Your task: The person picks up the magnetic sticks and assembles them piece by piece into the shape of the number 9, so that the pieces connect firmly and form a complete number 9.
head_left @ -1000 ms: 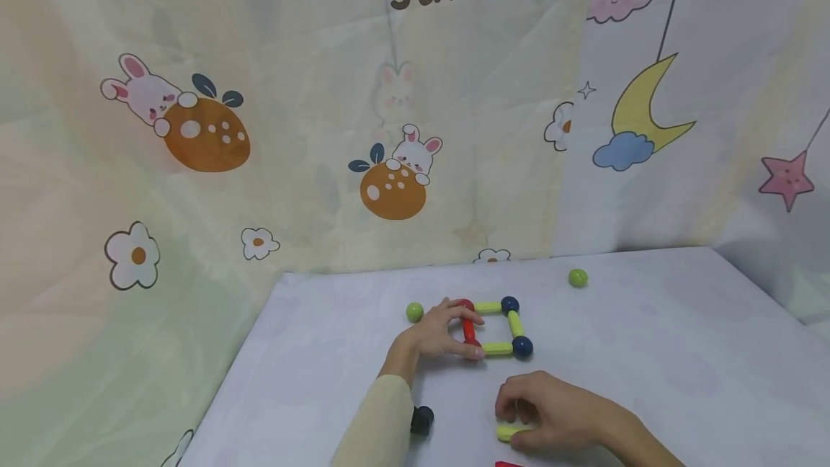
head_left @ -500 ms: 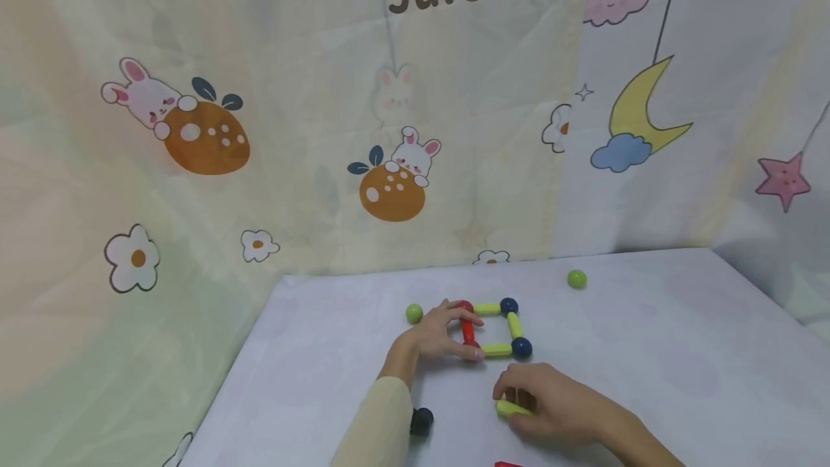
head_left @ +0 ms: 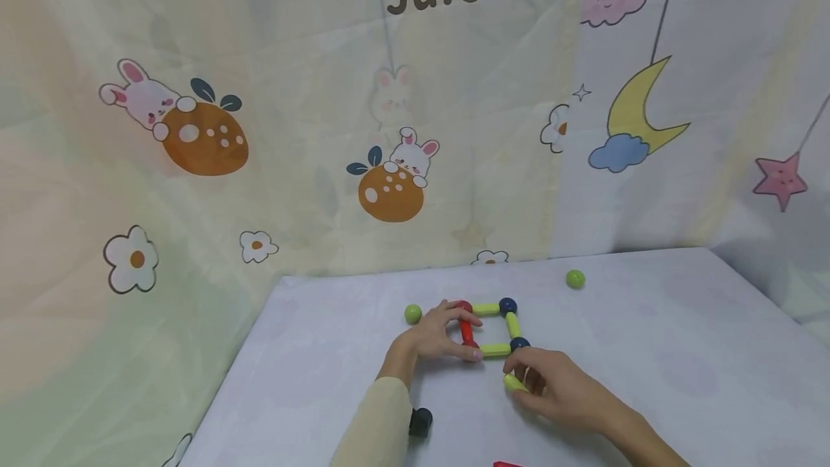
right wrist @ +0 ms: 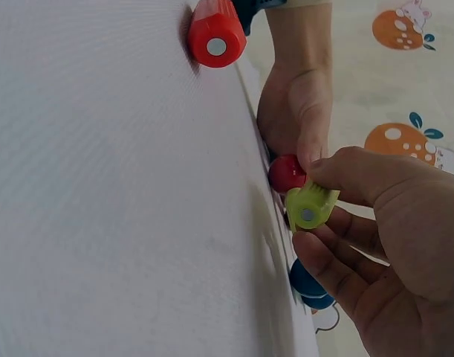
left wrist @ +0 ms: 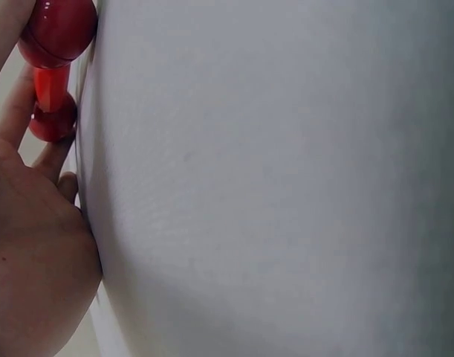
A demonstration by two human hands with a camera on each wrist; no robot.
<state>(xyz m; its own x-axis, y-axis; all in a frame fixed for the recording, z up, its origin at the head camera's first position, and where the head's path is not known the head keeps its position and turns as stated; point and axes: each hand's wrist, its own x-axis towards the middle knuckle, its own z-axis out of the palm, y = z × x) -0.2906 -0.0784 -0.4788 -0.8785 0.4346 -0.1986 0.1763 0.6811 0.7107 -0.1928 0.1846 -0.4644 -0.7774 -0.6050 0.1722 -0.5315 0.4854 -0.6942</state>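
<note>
Head view, lower right: right hand (head_left: 554, 386) pinches green stick (head_left: 515, 383) (likely light, stiff; hold mid-length). Left hand (head_left: 436, 334) grips 2 red balls (left wrist: 59, 33).

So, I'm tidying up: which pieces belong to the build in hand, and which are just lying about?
In the build:
Red rod and red balls, held by the left hand
Lime rods and dark blue balls joined to them
Another lime rod, pinched by the right hand

Seemingly lying about, perhaps spares:
Two green balls
Dark piece by the left sleeve
Loose red rod
</note>
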